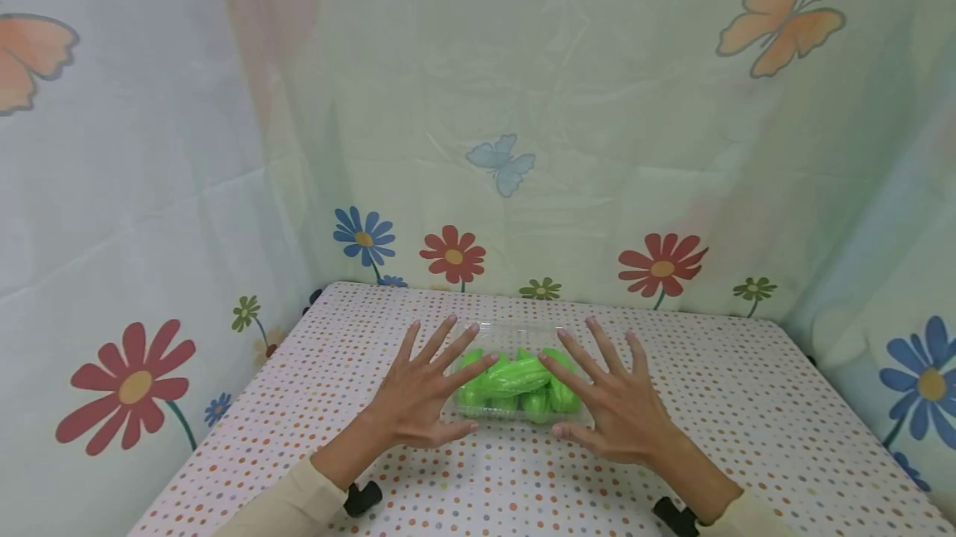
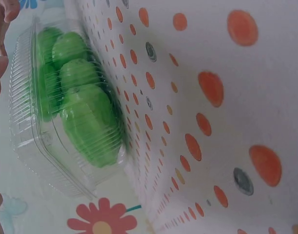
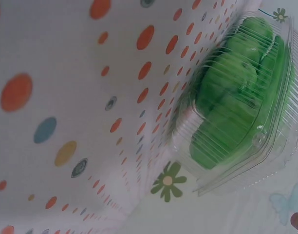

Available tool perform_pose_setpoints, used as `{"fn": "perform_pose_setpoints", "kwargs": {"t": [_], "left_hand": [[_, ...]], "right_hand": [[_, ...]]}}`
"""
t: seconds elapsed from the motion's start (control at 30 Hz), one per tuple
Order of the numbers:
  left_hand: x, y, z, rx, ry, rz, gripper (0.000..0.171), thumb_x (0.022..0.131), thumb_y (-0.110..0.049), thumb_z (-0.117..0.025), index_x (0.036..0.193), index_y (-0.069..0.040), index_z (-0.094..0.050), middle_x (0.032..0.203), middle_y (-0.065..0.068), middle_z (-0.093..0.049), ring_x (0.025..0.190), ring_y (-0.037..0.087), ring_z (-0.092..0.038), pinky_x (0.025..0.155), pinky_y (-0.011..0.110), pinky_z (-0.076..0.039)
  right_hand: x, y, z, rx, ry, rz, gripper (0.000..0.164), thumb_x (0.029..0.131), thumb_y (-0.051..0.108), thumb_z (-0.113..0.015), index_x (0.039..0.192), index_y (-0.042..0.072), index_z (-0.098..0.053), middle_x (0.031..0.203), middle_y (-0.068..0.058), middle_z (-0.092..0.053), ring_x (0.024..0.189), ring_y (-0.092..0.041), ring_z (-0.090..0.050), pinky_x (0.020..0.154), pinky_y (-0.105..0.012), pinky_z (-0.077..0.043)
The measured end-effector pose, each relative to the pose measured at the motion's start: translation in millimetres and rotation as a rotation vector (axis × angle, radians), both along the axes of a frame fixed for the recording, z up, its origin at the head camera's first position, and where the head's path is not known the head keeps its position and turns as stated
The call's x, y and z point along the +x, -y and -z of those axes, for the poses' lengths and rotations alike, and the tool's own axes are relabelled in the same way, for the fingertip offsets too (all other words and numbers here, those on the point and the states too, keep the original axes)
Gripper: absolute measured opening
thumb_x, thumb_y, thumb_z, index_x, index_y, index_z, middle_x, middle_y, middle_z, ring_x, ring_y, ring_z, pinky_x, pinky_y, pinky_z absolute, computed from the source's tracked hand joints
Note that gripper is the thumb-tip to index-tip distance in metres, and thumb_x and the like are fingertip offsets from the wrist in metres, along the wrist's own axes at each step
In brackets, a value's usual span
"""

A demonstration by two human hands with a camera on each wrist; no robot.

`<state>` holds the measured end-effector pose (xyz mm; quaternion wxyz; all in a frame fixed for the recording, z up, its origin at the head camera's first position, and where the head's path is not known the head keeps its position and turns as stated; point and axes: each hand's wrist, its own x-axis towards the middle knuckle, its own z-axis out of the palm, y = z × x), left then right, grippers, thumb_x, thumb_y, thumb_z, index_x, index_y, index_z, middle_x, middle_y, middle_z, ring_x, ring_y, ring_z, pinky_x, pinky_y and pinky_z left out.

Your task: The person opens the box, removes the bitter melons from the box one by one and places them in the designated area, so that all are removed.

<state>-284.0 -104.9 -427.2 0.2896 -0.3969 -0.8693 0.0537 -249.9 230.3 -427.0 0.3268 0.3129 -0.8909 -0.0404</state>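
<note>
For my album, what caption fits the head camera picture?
Two open hands, left hand and right hand, flank a clear plastic box of green vegetables on a dotted tablecloth.

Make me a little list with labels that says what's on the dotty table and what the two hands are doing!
Table: polka-dot tablecloth, flower and butterfly curtains around it
Box: clear plastic clamshell box, lid closed, resting on the table
Inside the box: bright green ridged fruits, several piled together
Left hand: left hand spread flat, fingers straight, at the box's left side
Right hand: right hand spread flat, fingers straight, at the box's right side
Holding: neither hand curls around the box
</note>
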Motion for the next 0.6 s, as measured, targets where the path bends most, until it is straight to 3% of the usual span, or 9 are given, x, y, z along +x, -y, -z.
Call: {"fn": "perform_pose_setpoints", "kwargs": {"t": [0.2, 0.33, 0.6], "left_hand": [[-1.1, 0.1, -1.0, 0.003, -0.002, -0.004, 0.096, 0.082, -0.081, -0.051, 0.162, -0.042, -0.015, 0.172, 0.003, -0.009, 0.156, 0.036, -0.008, 0.117, 0.076, -0.015], [-3.0, 0.5, -2.5, 0.034, 0.008, -0.001, 0.097, 0.081, -0.080, -0.054, 0.162, -0.038, -0.021, 0.170, 0.006, -0.016, 0.155, 0.037, -0.013, 0.116, 0.075, -0.021], [-4.8, 3.3, 0.6, 0.119, 0.156, -0.028, 0.099, 0.083, -0.080, -0.051, 0.163, -0.041, -0.008, 0.171, 0.004, -0.014, 0.157, 0.033, -0.010, 0.114, 0.074, -0.027]], "right_hand": [[0.2, -0.2, -1.1, -0.006, 0.000, -0.001, 0.091, 0.083, 0.086, -0.043, 0.157, 0.034, -0.036, 0.166, -0.009, -0.029, 0.151, -0.049, -0.018, 0.111, -0.084, -0.006], [-1.1, -0.2, -2.5, -0.018, -0.004, 0.001, 0.092, 0.081, 0.084, -0.049, 0.157, 0.033, -0.038, 0.165, -0.009, -0.030, 0.150, -0.048, -0.019, 0.109, -0.085, -0.012], [1.0, 0.6, -1.5, -0.096, 0.089, 0.005, 0.094, 0.081, 0.076, -0.060, 0.158, 0.030, -0.035, 0.168, -0.007, -0.023, 0.150, -0.047, -0.021, 0.105, -0.078, -0.032]]}}
